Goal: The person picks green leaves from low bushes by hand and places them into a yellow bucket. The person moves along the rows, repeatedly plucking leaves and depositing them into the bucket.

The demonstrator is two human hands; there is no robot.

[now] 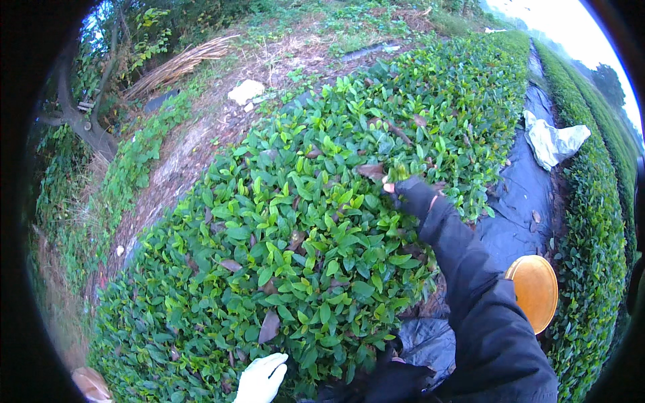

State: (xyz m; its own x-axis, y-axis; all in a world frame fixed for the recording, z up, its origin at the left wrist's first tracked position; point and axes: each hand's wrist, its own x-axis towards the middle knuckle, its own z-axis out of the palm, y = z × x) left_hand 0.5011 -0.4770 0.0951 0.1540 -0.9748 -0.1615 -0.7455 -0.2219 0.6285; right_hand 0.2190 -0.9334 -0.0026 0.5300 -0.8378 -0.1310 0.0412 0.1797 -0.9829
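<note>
A broad hedge of green leafy bushes (295, 221) lies before me, with dry brown leaves scattered over its top. My right hand (411, 193), in a dark glove with bare fingertips, reaches into the hedge top, its fingers drawn together. One brown dry leaf (371, 171) lies right at those fingertips; whether it is gripped, I cannot make out. My left hand (261, 379) wears a white glove and rests low at the hedge's near side, fingers stretched out with nothing in them. Another brown leaf (269, 327) sits on the bushes just above it.
An orange round lid or container (535, 293) is beside my right sleeve. Black ground sheeting (514, 208) runs between the hedge rows, with a crumpled white sack (553, 139) farther along. At left are a pale rock (246, 92), a stack of cut stalks (178, 65) and a tree (87, 127).
</note>
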